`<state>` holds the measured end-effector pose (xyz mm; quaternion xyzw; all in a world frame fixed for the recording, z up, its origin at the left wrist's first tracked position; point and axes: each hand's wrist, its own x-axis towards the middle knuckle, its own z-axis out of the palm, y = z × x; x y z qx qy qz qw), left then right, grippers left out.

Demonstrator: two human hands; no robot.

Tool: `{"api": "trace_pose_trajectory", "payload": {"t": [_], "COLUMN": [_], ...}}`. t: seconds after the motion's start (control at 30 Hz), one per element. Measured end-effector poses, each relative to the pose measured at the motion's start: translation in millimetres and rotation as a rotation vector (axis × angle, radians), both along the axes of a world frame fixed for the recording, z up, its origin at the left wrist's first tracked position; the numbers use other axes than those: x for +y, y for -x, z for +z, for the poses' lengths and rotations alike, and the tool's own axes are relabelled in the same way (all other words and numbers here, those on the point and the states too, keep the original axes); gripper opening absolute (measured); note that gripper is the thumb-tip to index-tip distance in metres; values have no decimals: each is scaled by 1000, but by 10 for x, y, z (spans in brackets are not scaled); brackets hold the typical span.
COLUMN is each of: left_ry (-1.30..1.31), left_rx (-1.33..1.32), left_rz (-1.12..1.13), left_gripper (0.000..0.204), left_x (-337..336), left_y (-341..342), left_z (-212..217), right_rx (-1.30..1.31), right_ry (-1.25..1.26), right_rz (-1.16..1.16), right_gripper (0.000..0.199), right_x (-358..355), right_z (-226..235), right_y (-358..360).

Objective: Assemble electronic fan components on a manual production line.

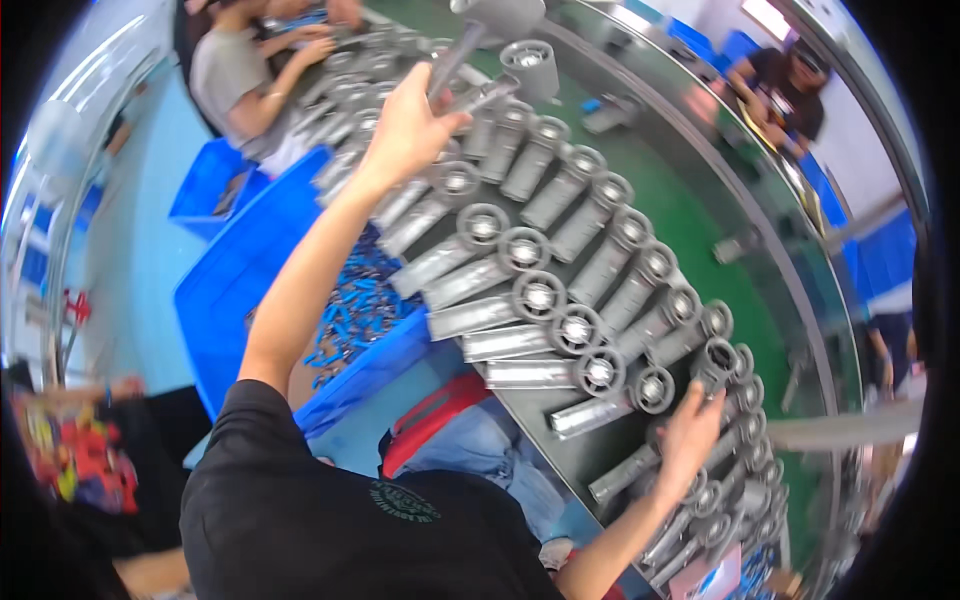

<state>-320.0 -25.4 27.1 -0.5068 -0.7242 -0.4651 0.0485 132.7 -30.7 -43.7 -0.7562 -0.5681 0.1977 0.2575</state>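
My left hand [412,128] is raised over the far part of the bench, its fingers closed round the handles of two grey hair-dryer-shaped housings. One housing [500,14] reaches the upper edge of the view; the other, a round-headed housing [530,66], points right. At the right end of the rows, my right hand [692,428] is closed on another grey housing [717,362], whose round dark opening faces up. Between my hands, similar housings [538,296] lie side by side in rows, ring ends mostly to the right.
A blue bin [250,215] of small blue-and-metal parts [355,310] stands left of the bench. Beyond the rows runs a green conveyor belt [650,150] with a metal rail. A person [235,80] works at the far left, another person [785,95] across the belt.
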Motion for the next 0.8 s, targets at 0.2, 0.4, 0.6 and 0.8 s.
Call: {"api": "trace_pose_trajectory", "payload": {"t": [0.2,0.4,0.6,0.8], "left_ry": [-18,79,15,65], "left_rx": [240,353,362,354], "left_rz": [277,454,457,425], "left_gripper": [43,37,35,31], "left_x": [-837,-920,-642,-173], "left_y": [975,1821,2187,2302], "left_z": [-191,-674,-791,-810], "right_rx": [-507,-479,-396,-288], "right_ry": [91,115,89,-60], "right_rz": [88,109,33,30], "right_gripper": [45,41,43,50], "right_x": [133,137,141,-57], "right_z": [125,225,193,348], "right_y": [36,145,96,96]}}
